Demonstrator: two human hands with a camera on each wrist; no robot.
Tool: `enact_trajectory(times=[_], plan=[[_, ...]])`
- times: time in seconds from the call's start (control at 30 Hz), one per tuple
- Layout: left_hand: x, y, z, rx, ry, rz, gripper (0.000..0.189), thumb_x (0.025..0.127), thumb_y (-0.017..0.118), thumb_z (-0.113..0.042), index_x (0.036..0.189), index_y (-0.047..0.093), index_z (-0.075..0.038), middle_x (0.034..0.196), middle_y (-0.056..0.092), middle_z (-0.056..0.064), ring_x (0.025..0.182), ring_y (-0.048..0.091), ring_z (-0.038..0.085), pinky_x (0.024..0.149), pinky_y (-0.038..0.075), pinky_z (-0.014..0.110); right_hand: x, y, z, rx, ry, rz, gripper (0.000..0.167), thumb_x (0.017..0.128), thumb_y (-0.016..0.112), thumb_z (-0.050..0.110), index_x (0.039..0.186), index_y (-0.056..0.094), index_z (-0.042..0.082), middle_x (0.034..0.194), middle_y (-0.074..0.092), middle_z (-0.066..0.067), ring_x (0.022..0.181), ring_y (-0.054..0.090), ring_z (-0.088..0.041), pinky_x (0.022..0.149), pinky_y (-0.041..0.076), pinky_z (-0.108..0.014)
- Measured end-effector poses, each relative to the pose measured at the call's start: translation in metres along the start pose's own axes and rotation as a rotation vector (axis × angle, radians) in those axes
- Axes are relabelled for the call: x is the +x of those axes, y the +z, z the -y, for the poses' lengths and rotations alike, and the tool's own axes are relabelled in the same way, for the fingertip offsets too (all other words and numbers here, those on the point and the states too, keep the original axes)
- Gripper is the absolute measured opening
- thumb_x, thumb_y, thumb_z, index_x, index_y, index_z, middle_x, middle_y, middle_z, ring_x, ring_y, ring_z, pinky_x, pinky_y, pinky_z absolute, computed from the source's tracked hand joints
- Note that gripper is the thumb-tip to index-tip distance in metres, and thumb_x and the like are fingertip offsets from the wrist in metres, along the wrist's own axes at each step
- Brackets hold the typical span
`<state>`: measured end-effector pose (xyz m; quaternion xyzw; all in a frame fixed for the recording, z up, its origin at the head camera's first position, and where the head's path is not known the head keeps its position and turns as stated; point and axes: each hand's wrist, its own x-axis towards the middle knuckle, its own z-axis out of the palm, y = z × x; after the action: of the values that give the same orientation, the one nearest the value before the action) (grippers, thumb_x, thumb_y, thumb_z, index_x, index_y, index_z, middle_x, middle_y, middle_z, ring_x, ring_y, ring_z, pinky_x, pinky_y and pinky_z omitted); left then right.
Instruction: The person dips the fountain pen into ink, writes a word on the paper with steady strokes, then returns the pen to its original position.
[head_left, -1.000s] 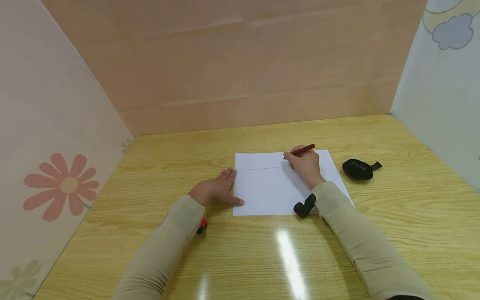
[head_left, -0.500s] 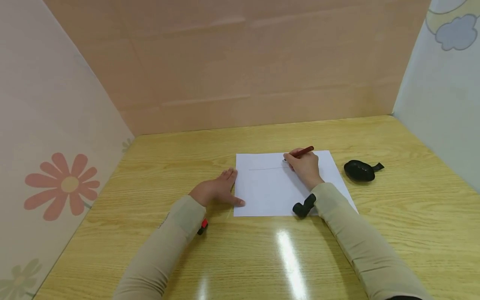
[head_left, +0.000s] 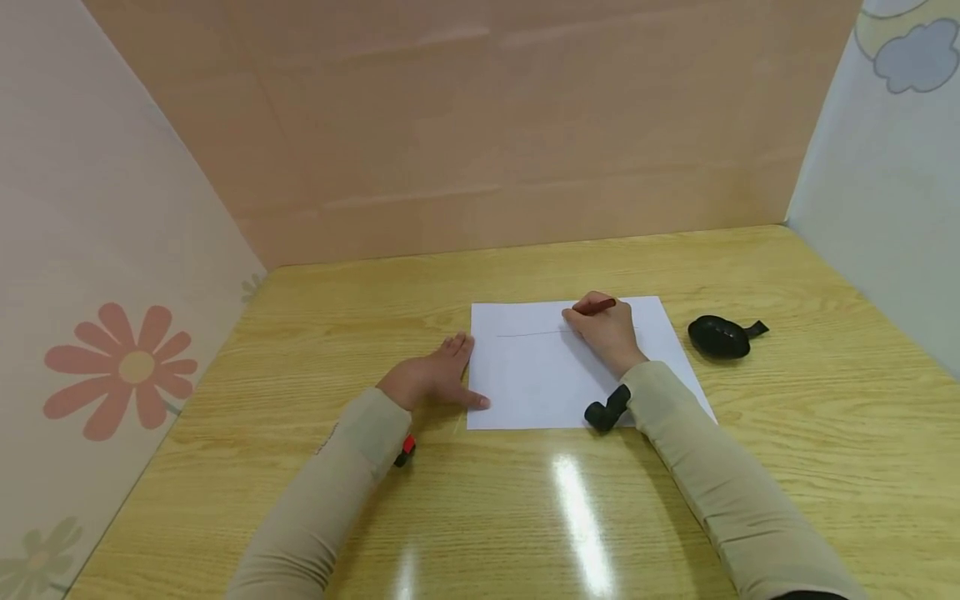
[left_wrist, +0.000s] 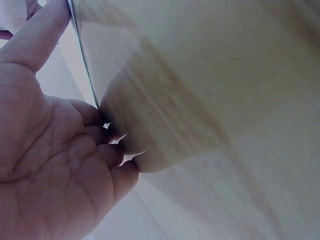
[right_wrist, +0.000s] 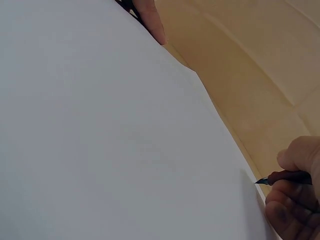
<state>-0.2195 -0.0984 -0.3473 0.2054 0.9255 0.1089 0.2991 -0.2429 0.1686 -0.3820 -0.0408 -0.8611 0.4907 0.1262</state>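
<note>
Dark red pen (head_left: 602, 307) over the far part of a white sheet (head_left: 525, 387), pinched by thumb and fingers of the right hand (head_left: 611, 333), a thin line (head_left: 525, 335) running out leftward from beneath that hand; nib contact with paper, cannot tell. Left hand (head_left: 435, 379) at the sheet's left edge, fingers extended, thumb on the paper toward its near corner. Right of the sheet, on the wood-grain table (head_left: 337, 325), a rounded black object (head_left: 718, 337) with short strap pointing right; tan wall covering (head_left: 487, 125) beyond.
</note>
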Motion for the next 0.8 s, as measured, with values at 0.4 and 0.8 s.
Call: enact_trajectory(times=[0.4, 0.8], plan=[[-0.0002, -0.0019, -0.0042, 0.025, -0.005, 0.013, 0.108, 0.081, 0.064, -0.052, 0.148, -0.006, -0.007, 0.155, -0.012, 0.008, 0.143, -0.01, 0.023, 0.115, 0.005, 0.041, -0.006, -0.001, 0.0001, 0.037, -0.018, -0.012, 0.015, 0.078, 0.07, 0.019, 0.074, 0.064, 0.006, 0.067, 0.06, 0.002, 0.065, 0.051, -0.011, 0.06, 0.04, -0.021], [-0.0015, -0.0031, -0.0096, 0.03, -0.011, 0.024, 0.106, 0.081, 0.063, -0.052, 0.149, -0.006, -0.008, 0.156, -0.012, 0.007, 0.143, -0.01, 0.023, 0.115, 0.006, 0.04, -0.0103, -0.0031, 0.0, 0.031, -0.037, -0.017, 0.013, 0.077, 0.068, 0.017, 0.071, 0.063, 0.006, 0.063, 0.057, 0.002, 0.064, 0.05, -0.015, 0.059, 0.039, -0.023]])
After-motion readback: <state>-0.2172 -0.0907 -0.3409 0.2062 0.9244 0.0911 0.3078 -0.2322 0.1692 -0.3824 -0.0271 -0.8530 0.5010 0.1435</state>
